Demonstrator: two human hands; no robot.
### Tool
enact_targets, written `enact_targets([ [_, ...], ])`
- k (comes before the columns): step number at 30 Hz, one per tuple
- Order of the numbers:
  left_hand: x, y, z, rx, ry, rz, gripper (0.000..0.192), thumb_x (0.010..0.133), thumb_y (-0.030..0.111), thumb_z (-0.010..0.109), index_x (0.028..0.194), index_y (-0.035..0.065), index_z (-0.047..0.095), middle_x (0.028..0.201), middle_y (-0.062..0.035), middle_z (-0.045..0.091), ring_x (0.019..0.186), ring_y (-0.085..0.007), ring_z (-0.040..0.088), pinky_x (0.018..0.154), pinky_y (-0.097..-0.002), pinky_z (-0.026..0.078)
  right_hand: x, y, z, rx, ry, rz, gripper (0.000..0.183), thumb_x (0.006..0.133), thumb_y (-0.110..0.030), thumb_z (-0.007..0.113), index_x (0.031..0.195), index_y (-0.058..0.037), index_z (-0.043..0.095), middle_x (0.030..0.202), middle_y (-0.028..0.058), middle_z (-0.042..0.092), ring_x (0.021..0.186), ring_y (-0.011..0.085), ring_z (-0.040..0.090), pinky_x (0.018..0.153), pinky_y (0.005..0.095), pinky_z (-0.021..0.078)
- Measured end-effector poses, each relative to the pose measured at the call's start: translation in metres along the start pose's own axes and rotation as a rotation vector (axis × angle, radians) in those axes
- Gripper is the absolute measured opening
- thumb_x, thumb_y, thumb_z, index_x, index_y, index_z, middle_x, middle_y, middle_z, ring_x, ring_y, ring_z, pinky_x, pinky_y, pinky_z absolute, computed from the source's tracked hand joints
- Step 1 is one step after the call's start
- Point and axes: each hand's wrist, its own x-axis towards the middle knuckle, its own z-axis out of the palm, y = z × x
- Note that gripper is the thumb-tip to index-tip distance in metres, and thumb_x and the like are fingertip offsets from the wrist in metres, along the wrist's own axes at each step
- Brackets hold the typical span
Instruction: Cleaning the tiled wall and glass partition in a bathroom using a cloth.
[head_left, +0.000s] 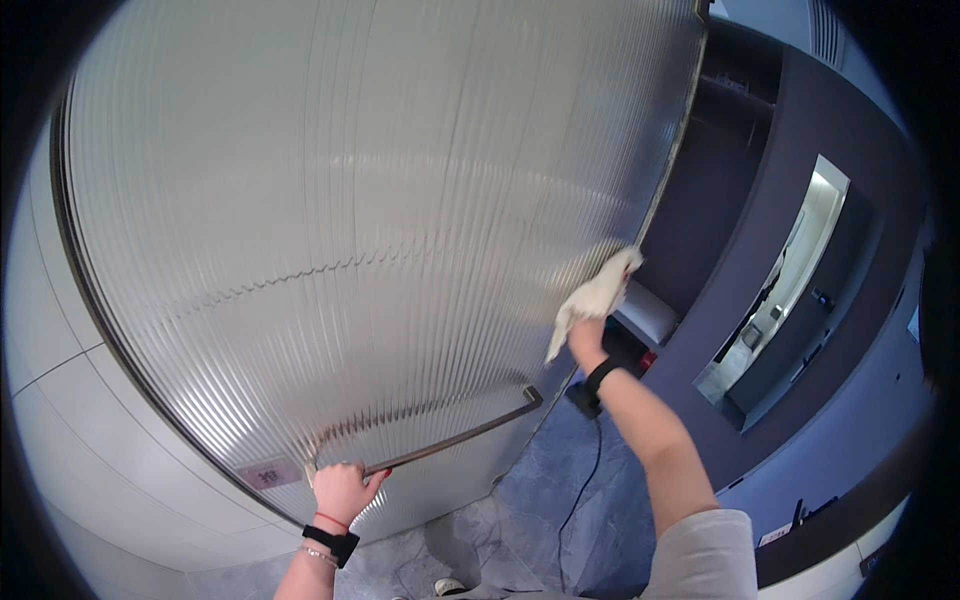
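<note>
A large fluted glass door panel (375, 217) fills the view before me. My left hand (343, 487) is closed around the near end of its long bronze-coloured bar handle (457, 439). Farther right, my right hand (587, 337) presses a cream cloth (600, 289) against the ribbed glass, close to the panel's right edge. Most of the right hand's fingers are hidden by the cloth. A small sign (268, 475) with writing is stuck on the glass to the left of the handle.
Grey stone-look tiles (525, 517) cover the floor, with a black cable (581, 495) running to a dark device (583, 399). Right of the panel are a dark wall (795, 195) with a long mirror (780, 292) and a white cushion-like object (649, 311). Pale wall tiles (52, 330) border the left.
</note>
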Motion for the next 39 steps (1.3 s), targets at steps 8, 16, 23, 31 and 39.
enact_targets([
  [8,-0.001,0.004,-0.012,0.078,-0.018,0.033,0.058,0.080,0.060,0.059,0.060,0.0059,0.066,0.058,-0.0150,0.062,0.056,-0.0313,0.064,0.051,-0.0412,0.049,-0.043,-0.089,-0.043,0.271,0.105,0.123,0.084,0.088,-0.019,0.053,0.149,0.0030,0.000,0.156,0.0232,0.002,0.145,0.0386,0.001,0.117,0.0484,0.0015],
  [16,0.003,0.004,-0.008,0.069,-0.045,0.008,0.059,0.080,0.061,0.058,0.062,0.0063,0.066,0.058,-0.0135,0.062,0.055,-0.0303,0.064,0.050,-0.0403,0.049,0.258,-0.125,-0.123,-0.163,0.415,-0.197,0.066,0.091,-0.040,0.049,0.142,-0.0015,0.036,0.157,0.0186,0.007,0.141,0.0471,0.010,0.115,0.0538,0.0139],
  [23,0.001,0.005,-0.004,0.068,-0.004,0.015,0.058,0.081,0.061,0.058,0.062,0.0060,0.064,0.057,-0.0131,0.062,0.054,-0.0299,0.063,0.049,-0.0402,0.048,0.314,-0.173,-0.146,-0.373,0.265,0.008,0.068,0.096,-0.051,0.036,0.150,-0.0110,0.023,0.155,0.0252,0.013,0.142,0.0446,0.007,0.115,0.0533,0.0062],
  [31,0.002,0.003,-0.006,0.058,-0.004,0.042,0.056,0.082,0.058,0.059,0.061,0.0058,0.062,0.056,-0.0127,0.061,0.053,-0.0298,0.063,0.048,-0.0394,0.048,0.045,-0.198,-0.075,0.066,0.109,-0.088,0.110,0.078,-0.031,0.067,0.146,0.0067,-0.012,0.155,0.0229,-0.018,0.139,0.0510,-0.017,0.107,0.0701,-0.0004],
  [39,0.001,0.004,-0.007,0.056,0.021,0.070,0.056,0.081,0.058,0.061,0.062,0.0061,0.063,0.058,-0.0125,0.061,0.053,-0.0297,0.063,0.048,-0.0393,0.048,-0.107,-0.217,-0.067,0.181,-0.443,-0.108,0.102,0.073,-0.037,0.073,0.140,0.0174,0.018,0.148,0.0349,-0.020,0.133,0.0582,-0.024,0.107,0.0696,-0.0037],
])
